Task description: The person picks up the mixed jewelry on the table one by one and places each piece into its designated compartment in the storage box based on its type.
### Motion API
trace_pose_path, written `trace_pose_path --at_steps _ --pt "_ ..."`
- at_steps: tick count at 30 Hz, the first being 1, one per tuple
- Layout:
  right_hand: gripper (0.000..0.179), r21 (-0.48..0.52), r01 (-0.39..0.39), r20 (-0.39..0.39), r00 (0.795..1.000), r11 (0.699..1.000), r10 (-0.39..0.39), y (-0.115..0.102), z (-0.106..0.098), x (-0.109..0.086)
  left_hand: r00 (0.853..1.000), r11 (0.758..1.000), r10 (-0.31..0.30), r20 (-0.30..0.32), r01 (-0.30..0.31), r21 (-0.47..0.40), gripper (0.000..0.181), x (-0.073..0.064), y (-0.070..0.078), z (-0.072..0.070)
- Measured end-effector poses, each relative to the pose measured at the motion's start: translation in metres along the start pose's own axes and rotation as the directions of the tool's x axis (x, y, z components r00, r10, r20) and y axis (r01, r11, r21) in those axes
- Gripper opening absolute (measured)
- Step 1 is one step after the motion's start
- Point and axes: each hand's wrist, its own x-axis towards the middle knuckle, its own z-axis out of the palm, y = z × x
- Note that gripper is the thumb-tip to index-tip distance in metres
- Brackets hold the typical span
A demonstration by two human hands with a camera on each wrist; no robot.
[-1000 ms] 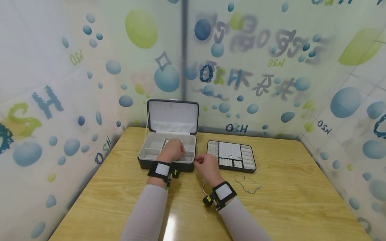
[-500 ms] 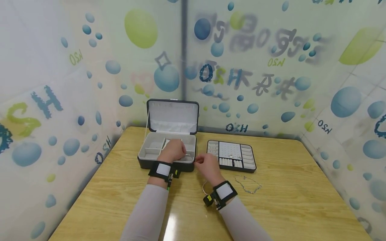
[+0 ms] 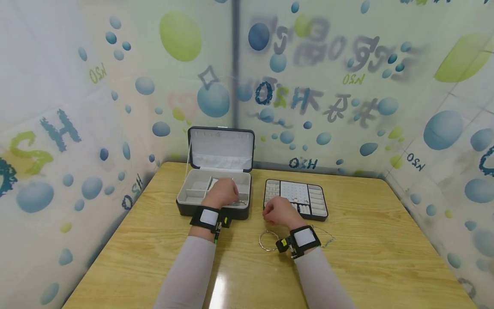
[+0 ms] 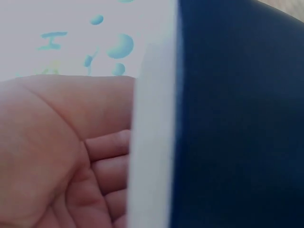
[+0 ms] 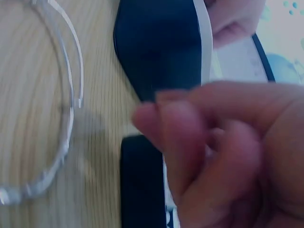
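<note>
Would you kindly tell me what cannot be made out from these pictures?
Left hand, fingertips: hidden by the hand itself in the head view, behind the box wall in the left wrist view.
Bangle: cut off by the top and left edges, right wrist view.
Chain: partly hidden by the right wristband, head view.
Tray, near left corner: covered by the right hand, head view.
</note>
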Motion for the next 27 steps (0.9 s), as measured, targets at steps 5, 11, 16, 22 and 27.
trace_pose_path --at_steps 5,11,16,22,27 --pt "0.014 -0.014 -0.034 0.117 0.992 0.999 0.035 0.007 -0.008 -0.006 1.000 0.999 0.010 -0.019 -0.009 0.038 0.005 -0.003 0.006 -0.004" --pt "0.016 -0.043 -0.021 0.178 0.984 0.999 0.029 0.007 -0.007 -0.008 0.999 0.999 0.042 -0.016 -0.042 0.024 0.017 -0.009 0.015 -0.011" --pt "0.021 -0.129 0.036 0.211 0.978 0.991 -0.009 0.007 0.004 -0.005 1.000 1.000 0.031 0.000 -0.031 -0.002 0.030 -0.011 0.019 -0.010" --pt "0.027 -0.201 0.042 0.201 0.980 0.979 -0.001 0.003 0.012 -0.006 0.999 0.999 0.042 -0.005 -0.042 0.011 0.030 -0.013 0.023 -0.009" --pt "0.035 -0.231 0.057 0.216 0.976 0.971 -0.006 0.000 0.016 -0.003 0.998 0.997 0.070 -0.009 -0.070 0.016 0.020 -0.014 0.027 -0.011"
